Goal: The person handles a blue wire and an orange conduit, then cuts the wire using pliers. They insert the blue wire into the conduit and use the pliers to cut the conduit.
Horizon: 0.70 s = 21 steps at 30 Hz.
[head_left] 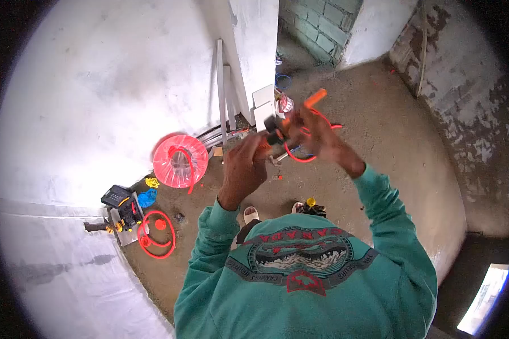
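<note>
My left hand [244,172] is closed around the lower end of an orange-and-black tool [275,129], held out in front of my chest. The tool has a dark middle part and orange ends; its exact kind is blurred. My right hand [325,138], smeared by motion, is wrapped about the tool's other side, and an orange bar [315,98] sticks out past its fingers. Behind and below my right hand, loops of red hose [302,160] lie on the floor, partly hidden by the hand.
A plastic-wrapped coil of red hose [165,164] leans at the left wall. Near it are a black tool case [119,196], a blue bag [147,198] and a loose red hose loop [174,240]. White boards [220,85] stand against the wall. My feet [250,214] are below.
</note>
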Tool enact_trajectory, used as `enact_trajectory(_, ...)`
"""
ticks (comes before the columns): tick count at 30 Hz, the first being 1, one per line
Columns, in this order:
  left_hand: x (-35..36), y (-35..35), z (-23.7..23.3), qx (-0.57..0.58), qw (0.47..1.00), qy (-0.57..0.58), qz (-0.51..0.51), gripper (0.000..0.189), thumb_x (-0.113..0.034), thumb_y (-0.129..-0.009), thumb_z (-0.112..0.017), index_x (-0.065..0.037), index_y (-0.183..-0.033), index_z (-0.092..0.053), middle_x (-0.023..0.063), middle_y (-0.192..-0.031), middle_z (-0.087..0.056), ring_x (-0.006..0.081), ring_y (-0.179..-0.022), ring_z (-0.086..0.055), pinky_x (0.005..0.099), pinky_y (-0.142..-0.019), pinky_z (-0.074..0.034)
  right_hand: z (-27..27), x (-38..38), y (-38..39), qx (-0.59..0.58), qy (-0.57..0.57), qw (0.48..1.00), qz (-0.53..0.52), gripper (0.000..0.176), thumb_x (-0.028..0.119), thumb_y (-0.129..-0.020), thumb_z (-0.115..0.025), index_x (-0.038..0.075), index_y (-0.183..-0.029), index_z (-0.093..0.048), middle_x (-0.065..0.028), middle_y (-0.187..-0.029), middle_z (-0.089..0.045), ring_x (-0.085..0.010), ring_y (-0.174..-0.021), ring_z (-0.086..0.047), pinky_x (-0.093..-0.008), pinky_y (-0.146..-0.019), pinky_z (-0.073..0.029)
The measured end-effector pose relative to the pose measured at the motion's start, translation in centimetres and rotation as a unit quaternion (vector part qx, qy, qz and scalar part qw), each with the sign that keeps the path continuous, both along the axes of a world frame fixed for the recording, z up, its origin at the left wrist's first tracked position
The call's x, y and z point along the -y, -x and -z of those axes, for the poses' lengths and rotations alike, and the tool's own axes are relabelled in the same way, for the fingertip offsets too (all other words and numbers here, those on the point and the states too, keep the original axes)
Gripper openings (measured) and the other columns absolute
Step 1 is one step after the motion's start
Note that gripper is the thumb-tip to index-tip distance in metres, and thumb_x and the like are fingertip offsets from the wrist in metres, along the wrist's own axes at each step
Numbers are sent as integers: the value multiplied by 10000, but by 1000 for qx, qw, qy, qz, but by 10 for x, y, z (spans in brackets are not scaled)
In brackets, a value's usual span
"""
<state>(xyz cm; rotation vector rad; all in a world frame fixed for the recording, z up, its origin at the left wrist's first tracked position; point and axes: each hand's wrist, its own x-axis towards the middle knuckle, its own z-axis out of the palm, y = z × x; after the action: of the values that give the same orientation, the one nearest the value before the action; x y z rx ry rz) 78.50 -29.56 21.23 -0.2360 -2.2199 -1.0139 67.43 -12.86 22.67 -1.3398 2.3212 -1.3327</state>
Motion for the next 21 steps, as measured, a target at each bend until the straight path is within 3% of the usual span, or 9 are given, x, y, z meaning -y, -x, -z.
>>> enact_trajectory(3, 13, 12, 21, 79, 996, -6, -32, 208, -119, -783, -533, -15, -962, -517, 170, -811, -568, 341, -738, -562, 377, -608, -438, 10, -6, -28, -61, 13, 998, 12, 358, 69, -737, -643, 25, -998, -402, -80, -889, -471, -173, -834, -492, -340, -772, -411)
enact_trajectory(5, 9, 11, 29, 99, 994, -5, -35, 215, -136, -811, -510, -12, -987, -513, 170, -803, -572, 333, -744, -568, 370, -624, -438, 26, -3, -27, -46, 18, 999, 20, 427, 108, -725, -671, 23, -1038, -393, -90, -898, -477, -156, -814, -517, -320, -746, -436)
enact_trajectory(7, 7, 17, 36, 80, 995, -53, -32, 241, -159, -827, -502, -9, -1016, -507, 170, -813, -573, 342, -751, -565, 377, -635, -433, 37, 3, -18, 70, 128, 988, 49, 416, 220, -689, -707, -11, -947, -475, -107, -799, -561, -177, -716, -565, -309, -617, -451)
enact_trajectory(9, 11, 27, 55, 51, 997, -56, -14, 256, -183, -844, -493, -15, -1037, -503, 118, -740, -570, 262, -649, -564, 334, -565, -422, 57, 4, -7, 136, 112, 983, 47, 448, 244, -680, -715, -14, -962, -482, -109, -817, -572, -174, -721, -575, -298, -626, -458)
enact_trajectory(11, 15, 34, 72, 223, 920, -296, 128, 223, -198, -853, -481, -14, -972, -518, 37, -656, -513, 132, -563, -498, 262, -503, -382, 62, 3, 0, 203, 93, 974, 41, 479, 269, -671, -723, -16, -977, -489, -110, -835, -582, -171, -727, -585, -287, -636, -465)
enact_trajectory(13, 8, 38, 78, 246, 898, -336, 141, 222, -216, -853, -480, -13, -933, -519, 7, -635, -470, 90, -552, -450, 238, -488, -356, 58, 1, 4, 228, -72, 971, 26, 408, 233, -686, -720, -7, -933, -501, -119, -992, -529, -188, -890, -556, -315, -783, -455)
enact_trajectory(14, 4, 38, 83, 270, 872, -378, 153, 230, -235, -853, -479, -13, -894, -521, -22, -614, -428, 49, -541, -403, 213, -472, -329, 64, 1, 7, 232, -70, 970, 30, 408, 233, -686, -720, -7, -933, -501, -119, -992, -529, -188, -890, -556, -315, -783, -455)
enact_trajectory(19, -10, 48, 102, 355, 889, -283, 62, 328, -321, -847, -476, -14, -736, -511, 24, -634, -451, 111, -553, -412, 250, -482, -333, 90, -4, 7, 185, -56, 980, 41, 436, 248, -674, -720, 0, -959, -503, -117, -919, -574, -206, -873, -555, -316, -790, -444)
enact_trajectory(21, -14, 53, 120, 258, 962, -92, 14, 390, -356, -842, -470, -8, -679, -534, 81, -626, -490, 146, -553, -460, 285, -488, -357, 119, -2, 8, 211, -29, 976, 49, 402, 229, -679, -697, -13, -943, -514, -118, -907, -587, -191, -844, -560, -314, -761, -445)
